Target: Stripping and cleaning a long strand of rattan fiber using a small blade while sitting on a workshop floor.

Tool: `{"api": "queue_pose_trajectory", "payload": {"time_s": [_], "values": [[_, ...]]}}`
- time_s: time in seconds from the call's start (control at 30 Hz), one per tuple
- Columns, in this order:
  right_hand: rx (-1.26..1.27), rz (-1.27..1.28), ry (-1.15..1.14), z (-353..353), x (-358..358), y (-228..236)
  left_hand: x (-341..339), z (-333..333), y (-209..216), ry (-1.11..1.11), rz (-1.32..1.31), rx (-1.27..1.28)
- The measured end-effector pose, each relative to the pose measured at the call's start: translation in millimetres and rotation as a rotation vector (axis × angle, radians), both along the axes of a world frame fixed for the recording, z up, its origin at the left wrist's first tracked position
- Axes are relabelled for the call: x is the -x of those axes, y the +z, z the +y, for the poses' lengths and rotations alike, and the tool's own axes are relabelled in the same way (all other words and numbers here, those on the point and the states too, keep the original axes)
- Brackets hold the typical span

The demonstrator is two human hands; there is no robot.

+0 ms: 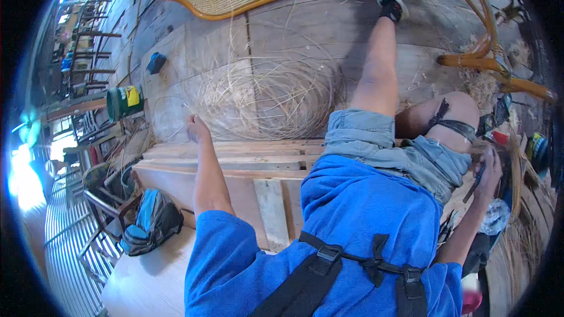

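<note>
Left hand reached toward loose tangled pile of pale rattan strands on wooden plank floor; grip closed on one thin strand. Right hand beside bent knee, grip closed around dark slim tool.

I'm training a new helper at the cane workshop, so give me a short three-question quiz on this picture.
1. True or false: the left hand is stretched out toward the loose coil of cane strands on the wooden floor.
2. What does the right hand hold? A) a green can B) a thin dark tool C) a backpack
3. Fill in: the green and yellow can stands to the person's ____ side.

Key:
1. True
2. B: a thin dark tool shows at the hand; its exact kind is too small to tell.
3. Left, above the blue and grey backpack.
</note>
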State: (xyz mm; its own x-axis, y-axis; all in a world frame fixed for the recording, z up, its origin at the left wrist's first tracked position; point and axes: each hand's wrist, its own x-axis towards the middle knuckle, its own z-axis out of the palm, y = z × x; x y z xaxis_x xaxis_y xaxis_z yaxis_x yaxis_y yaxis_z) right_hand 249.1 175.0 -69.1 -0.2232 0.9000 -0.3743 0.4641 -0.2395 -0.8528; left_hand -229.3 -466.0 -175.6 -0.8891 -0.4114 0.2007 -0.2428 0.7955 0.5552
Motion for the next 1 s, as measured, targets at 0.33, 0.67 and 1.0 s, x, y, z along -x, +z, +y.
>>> {"api": "queue_pose_trajectory", "payload": {"time_s": [0.33, 0.67, 1.0], "values": [[-0.527, -0.956, 0.558, -24, 22, 24, -56, 13, -165, -0.976, -0.829, 0.989], [-0.078, -0.594, 0.18, -30, 3, -13, -95, 346, -89, -0.683, -1.011, -0.576], [0.129, -0.222, -0.079, -35, -23, -70, -149, 453, -2, -1.279, -0.303, 0.071]]}}
